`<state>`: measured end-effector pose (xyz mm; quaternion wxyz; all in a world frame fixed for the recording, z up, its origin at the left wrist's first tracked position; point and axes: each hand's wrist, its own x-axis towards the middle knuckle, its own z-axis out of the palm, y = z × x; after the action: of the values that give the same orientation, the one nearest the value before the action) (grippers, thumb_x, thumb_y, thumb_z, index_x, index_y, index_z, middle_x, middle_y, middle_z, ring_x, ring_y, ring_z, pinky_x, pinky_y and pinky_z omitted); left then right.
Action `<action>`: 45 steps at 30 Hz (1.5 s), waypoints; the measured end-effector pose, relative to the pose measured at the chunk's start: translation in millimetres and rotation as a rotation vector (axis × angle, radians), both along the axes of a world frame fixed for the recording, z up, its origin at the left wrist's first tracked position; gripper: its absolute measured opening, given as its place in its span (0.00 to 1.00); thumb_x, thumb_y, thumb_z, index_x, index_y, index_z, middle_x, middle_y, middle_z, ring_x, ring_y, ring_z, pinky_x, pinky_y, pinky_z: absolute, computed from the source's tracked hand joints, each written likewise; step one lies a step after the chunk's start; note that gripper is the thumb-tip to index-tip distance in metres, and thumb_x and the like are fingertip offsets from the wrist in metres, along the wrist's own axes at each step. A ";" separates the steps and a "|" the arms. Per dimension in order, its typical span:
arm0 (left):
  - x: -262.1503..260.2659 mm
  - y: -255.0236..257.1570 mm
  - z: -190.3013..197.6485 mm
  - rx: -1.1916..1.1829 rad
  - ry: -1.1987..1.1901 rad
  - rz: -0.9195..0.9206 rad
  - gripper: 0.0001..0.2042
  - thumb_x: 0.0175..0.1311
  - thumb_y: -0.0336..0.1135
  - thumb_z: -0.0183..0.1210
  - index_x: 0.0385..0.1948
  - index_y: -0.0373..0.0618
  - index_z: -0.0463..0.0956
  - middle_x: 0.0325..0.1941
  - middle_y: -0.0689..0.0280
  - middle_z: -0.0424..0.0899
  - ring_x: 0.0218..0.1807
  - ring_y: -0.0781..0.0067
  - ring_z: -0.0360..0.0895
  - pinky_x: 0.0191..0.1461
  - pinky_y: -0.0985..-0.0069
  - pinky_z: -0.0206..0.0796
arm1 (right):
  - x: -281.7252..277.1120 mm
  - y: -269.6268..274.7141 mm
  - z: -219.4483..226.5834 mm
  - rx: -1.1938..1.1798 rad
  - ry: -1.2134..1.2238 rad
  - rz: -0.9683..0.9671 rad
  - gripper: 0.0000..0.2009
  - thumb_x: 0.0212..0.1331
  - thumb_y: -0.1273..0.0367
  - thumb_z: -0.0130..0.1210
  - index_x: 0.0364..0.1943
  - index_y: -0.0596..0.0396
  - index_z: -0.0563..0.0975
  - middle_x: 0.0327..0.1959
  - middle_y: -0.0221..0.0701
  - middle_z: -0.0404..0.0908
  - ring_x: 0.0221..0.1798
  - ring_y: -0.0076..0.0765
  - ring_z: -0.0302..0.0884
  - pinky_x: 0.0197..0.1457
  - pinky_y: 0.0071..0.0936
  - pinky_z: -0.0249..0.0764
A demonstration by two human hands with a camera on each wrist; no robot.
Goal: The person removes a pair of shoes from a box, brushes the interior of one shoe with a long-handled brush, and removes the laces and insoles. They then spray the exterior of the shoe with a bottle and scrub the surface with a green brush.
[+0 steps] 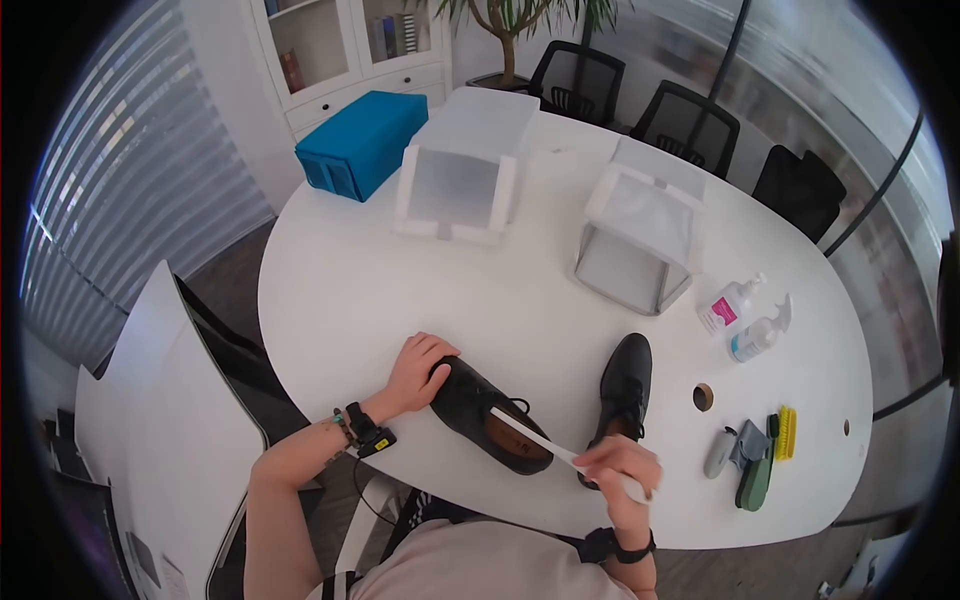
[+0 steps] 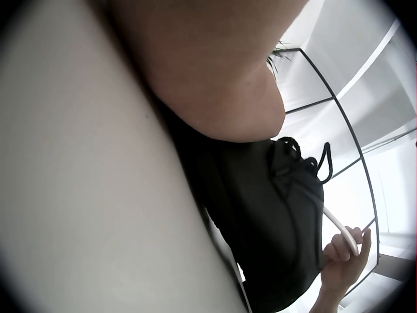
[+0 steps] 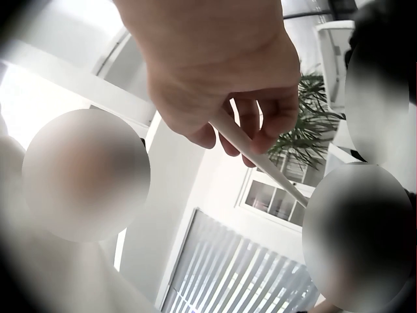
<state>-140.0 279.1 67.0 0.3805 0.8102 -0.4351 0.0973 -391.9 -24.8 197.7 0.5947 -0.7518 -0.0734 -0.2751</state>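
Note:
A black lace-up shoe (image 1: 465,405) lies on the white table with its opening toward the person. The left hand (image 1: 415,372) rests over its toe, thumb on one side; in the left wrist view that hand (image 2: 221,72) covers the toe of the shoe (image 2: 260,215). Fingers of the right hand (image 1: 622,475) curl round a long white stick (image 1: 535,438), whose far end reaches into the shoe's opening. In the right wrist view the right hand (image 3: 228,78) grips the stick (image 3: 277,175). A second black shoe (image 1: 627,375) stands just beyond the right hand.
Two translucent boxes (image 1: 520,130) (image 1: 650,185) and a blue case (image 1: 375,130) stand at the back. Two bottles (image 1: 725,308) (image 1: 755,340), a green brush (image 1: 755,485), a yellow brush (image 1: 786,433) and a grey cloth (image 1: 748,445) are on the right, near a table hole (image 1: 703,397).

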 end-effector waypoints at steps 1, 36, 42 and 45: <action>0.8 0.5 0.8 0.000 -0.002 0.007 0.13 0.77 0.40 0.56 0.52 0.45 0.83 0.52 0.58 0.84 0.57 0.50 0.76 0.67 0.57 0.65 | -3.8 -2.9 7.5 -0.059 -0.008 0.001 0.23 0.73 0.56 0.63 0.21 0.56 0.78 0.30 0.38 0.91 0.27 0.34 0.80 0.29 0.30 0.71; -1.2 0.2 3.1 -0.002 -0.038 -0.003 0.13 0.74 0.38 0.58 0.52 0.45 0.83 0.52 0.59 0.84 0.57 0.51 0.76 0.65 0.57 0.65 | -32.1 -37.6 34.3 0.517 -0.149 -0.422 0.42 0.77 0.34 0.42 0.12 0.55 0.68 0.10 0.36 0.69 0.10 0.30 0.61 0.15 0.26 0.56; -0.5 -0.4 0.6 -0.003 -0.040 -0.005 0.12 0.74 0.37 0.58 0.52 0.45 0.83 0.52 0.59 0.83 0.57 0.51 0.76 0.66 0.57 0.65 | -41.5 -85.6 28.2 0.564 -0.168 -0.194 0.49 0.68 0.21 0.34 0.13 0.56 0.66 0.14 0.36 0.66 0.13 0.34 0.64 0.17 0.24 0.54; -1.0 -0.3 2.6 -0.004 -0.047 -0.009 0.12 0.74 0.38 0.58 0.53 0.45 0.82 0.52 0.59 0.83 0.57 0.50 0.76 0.66 0.57 0.65 | -32.0 -54.9 18.4 0.463 -0.075 -0.219 0.53 0.59 0.14 0.35 0.14 0.58 0.69 0.15 0.38 0.69 0.14 0.36 0.67 0.19 0.27 0.58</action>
<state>-141.0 278.9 69.7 0.3721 0.8050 -0.4475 0.1154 -423.9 -79.7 216.1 0.7143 -0.5886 0.0514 -0.3751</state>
